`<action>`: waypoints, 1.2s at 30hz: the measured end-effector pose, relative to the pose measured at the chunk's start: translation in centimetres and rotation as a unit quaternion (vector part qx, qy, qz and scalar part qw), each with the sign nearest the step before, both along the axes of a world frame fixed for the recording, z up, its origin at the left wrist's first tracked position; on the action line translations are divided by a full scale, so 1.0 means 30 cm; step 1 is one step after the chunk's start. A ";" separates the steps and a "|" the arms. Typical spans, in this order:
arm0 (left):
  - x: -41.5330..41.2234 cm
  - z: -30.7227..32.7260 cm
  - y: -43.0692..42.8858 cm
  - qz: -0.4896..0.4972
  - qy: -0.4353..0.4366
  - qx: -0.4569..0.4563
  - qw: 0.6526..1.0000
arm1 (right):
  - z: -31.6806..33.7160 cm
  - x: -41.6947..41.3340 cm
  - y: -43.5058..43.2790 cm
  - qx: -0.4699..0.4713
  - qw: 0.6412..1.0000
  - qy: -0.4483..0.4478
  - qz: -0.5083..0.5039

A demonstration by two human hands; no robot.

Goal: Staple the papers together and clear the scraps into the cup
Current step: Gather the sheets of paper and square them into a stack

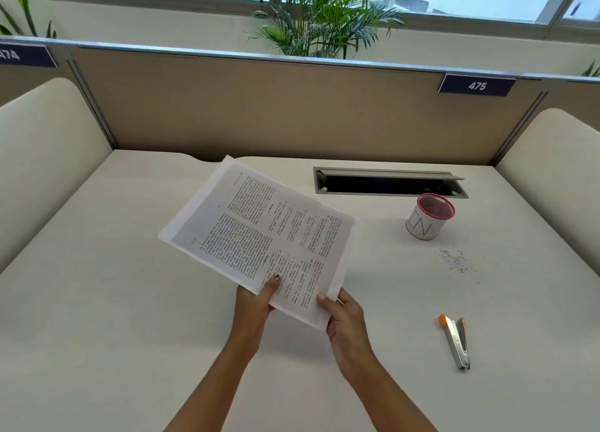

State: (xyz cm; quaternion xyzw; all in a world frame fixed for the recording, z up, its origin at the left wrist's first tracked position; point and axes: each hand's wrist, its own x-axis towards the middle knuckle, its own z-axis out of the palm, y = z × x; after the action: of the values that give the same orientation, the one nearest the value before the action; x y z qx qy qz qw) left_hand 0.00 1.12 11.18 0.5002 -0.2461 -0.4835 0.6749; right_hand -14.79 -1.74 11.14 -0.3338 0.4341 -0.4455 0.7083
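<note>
Both hands hold a stack of printed papers (259, 233) lifted and tilted above the desk's middle. My left hand (256, 298) pinches the near edge with its thumb on top. My right hand (344, 314) grips the near right corner. A silver stapler (456, 342) with orange tips lies flat on the desk to the right of my hands. Small scraps (456, 261) are scattered on the desk beyond the stapler. Behind the scraps stands a white cup (428, 217) with a red mesh rim.
An open cable slot (389, 185) is set into the white desk (97, 301) behind the cup. Beige partition walls close off the back and both sides. A potted palm (321, 16) stands behind the rear panel.
</note>
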 end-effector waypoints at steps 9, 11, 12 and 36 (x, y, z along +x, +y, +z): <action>0.049 -0.006 0.034 -0.083 0.000 0.017 0.996 | 0.093 -0.146 -0.219 -0.052 0.993 0.021 -0.101; 0.055 -0.005 0.034 -0.093 0.004 0.021 0.995 | 0.106 -0.173 -0.249 -0.064 0.991 0.028 -0.110; 0.057 -0.002 0.034 -0.097 0.003 0.021 0.995 | 0.110 -0.183 -0.258 -0.069 0.991 0.034 -0.110; -0.010 0.032 0.024 -0.110 -0.024 0.041 0.993 | 0.023 -0.213 -0.233 -0.107 0.959 0.126 -0.232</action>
State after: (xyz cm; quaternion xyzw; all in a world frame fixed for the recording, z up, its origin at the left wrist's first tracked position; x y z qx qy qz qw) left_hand -0.30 1.84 12.13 0.5094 -0.2957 -0.5522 0.5901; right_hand -21.18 -8.72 11.83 -0.3511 0.5353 -0.5956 0.4853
